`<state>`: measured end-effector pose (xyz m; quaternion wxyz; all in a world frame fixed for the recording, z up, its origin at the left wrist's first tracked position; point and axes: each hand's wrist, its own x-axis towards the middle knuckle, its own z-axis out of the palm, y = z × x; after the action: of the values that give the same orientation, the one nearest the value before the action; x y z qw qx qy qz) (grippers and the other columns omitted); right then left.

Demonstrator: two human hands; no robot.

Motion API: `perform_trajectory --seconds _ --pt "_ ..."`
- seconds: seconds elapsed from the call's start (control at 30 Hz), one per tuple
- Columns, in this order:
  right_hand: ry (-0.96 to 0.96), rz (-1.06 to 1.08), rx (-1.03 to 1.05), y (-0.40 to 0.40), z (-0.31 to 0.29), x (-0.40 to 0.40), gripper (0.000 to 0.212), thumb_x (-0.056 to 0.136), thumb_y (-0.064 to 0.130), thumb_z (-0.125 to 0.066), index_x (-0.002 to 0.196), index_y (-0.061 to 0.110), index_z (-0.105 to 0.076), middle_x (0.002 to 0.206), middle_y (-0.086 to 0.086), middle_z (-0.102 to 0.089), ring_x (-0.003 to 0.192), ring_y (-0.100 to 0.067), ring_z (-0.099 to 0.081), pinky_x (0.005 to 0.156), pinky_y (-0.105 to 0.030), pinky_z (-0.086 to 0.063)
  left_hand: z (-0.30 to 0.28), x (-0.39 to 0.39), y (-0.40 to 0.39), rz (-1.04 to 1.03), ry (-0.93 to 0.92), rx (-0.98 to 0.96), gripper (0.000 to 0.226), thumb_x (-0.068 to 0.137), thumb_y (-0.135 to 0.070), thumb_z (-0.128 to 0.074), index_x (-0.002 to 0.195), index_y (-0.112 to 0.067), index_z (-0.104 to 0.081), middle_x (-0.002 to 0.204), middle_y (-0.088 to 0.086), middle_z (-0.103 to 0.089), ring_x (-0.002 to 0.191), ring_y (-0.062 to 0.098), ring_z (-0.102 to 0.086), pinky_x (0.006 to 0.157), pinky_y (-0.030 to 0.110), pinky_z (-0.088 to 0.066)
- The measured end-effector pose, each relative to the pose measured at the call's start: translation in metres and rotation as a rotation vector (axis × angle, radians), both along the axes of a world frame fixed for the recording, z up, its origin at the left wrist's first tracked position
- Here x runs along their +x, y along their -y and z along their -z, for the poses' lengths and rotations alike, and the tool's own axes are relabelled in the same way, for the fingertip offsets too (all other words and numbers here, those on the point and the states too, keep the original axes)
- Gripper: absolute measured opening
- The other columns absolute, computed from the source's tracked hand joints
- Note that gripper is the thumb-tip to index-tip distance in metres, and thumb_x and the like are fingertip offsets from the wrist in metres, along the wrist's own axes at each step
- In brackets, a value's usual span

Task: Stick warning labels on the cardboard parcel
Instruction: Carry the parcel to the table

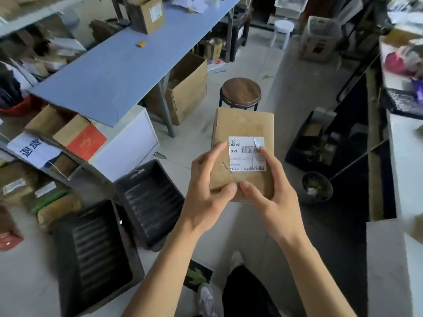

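Fingers of both hands wrap the near end of a brown cardboard parcel (243,154), holding it up in the air in front of the person, above the floor. On the left hand (207,193) the thumb presses the near part of the top face and the index finger lies along the left edge, its tip just beside a white label (247,154). On the right hand (271,195) the thumb presses the top face close to the left thumb, and the index finger reaches up so that its tip rests on the label's barcode. The other fingers are hidden under the parcel. The label sits on the top face, toward the right edge, its print upside down from this view and its surface creased.

Beyond the parcel a round wooden stool (240,92) stands on the pale floor. To the left runs a long blue table (119,65) with an open carton on its far end. Two black plastic trays (128,216) lie on the floor at lower left. A dark round bin (317,188) stands to the right of the hands.
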<state>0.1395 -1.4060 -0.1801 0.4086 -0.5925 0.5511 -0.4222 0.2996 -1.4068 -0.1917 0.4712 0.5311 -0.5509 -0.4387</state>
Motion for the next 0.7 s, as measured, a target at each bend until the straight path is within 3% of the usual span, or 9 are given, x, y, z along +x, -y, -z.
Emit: perform_trajectory --seconds 0.13,0.23,0.37,0.63,0.7 --pt "0.013 -0.012 0.01 0.093 0.011 -0.005 0.069 0.08 0.033 -0.07 0.139 0.049 -0.04 0.14 0.02 -0.053 0.129 -0.003 -0.051 0.107 -0.029 -0.045 0.007 -0.004 0.09 -0.014 0.018 0.004 0.075 0.078 -0.016 -0.062 0.146 -0.038 -0.04 0.143 -0.005 -0.038 0.135 -0.005 -0.041 0.109 0.016 -0.042" --pt "0.003 -0.072 -0.007 0.172 0.013 -0.009 0.068 0.082 0.03 -0.072 0.139 0.049 -0.04 0.138 0.024 -0.052 0.127 0.002 -0.05 0.101 -0.013 -0.043 0.006 -0.006 0.161 -0.054 0.065 0.004 0.076 0.079 -0.019 -0.063 0.147 -0.041 -0.038 0.145 -0.005 -0.038 0.132 -0.009 -0.04 0.107 0.014 -0.043" --pt "0.008 -0.14 -0.009 0.261 0.004 -0.001 0.068 0.084 0.026 -0.073 0.139 0.049 -0.04 0.139 0.024 -0.051 0.127 0.003 -0.049 0.097 -0.007 -0.04 -0.003 0.004 0.237 -0.1 0.081 0.011 0.077 0.08 -0.022 -0.064 0.145 -0.048 -0.035 0.145 -0.005 -0.039 0.136 0.002 -0.042 0.108 0.028 -0.047" --pt "0.09 -0.249 0.01 0.421 0.005 0.045 0.068 0.085 0.016 -0.072 0.139 0.045 -0.042 0.131 0.026 -0.055 0.119 0.007 -0.053 0.09 -0.005 -0.043 -0.009 0.04 0.38 -0.253 0.088 0.031 0.078 0.085 -0.005 -0.065 0.145 -0.046 -0.038 0.143 -0.007 -0.039 0.13 -0.01 -0.043 0.102 0.008 -0.043" --pt "0.096 -0.282 0.01 0.466 0.009 0.058 0.068 0.085 0.017 -0.072 0.139 0.044 -0.042 0.132 0.023 -0.056 0.12 0.005 -0.054 0.092 -0.008 -0.045 -0.005 0.052 0.421 -0.271 0.078 0.034 0.078 0.085 -0.003 -0.065 0.145 -0.046 -0.038 0.144 -0.007 -0.039 0.131 -0.01 -0.043 0.104 0.012 -0.044"
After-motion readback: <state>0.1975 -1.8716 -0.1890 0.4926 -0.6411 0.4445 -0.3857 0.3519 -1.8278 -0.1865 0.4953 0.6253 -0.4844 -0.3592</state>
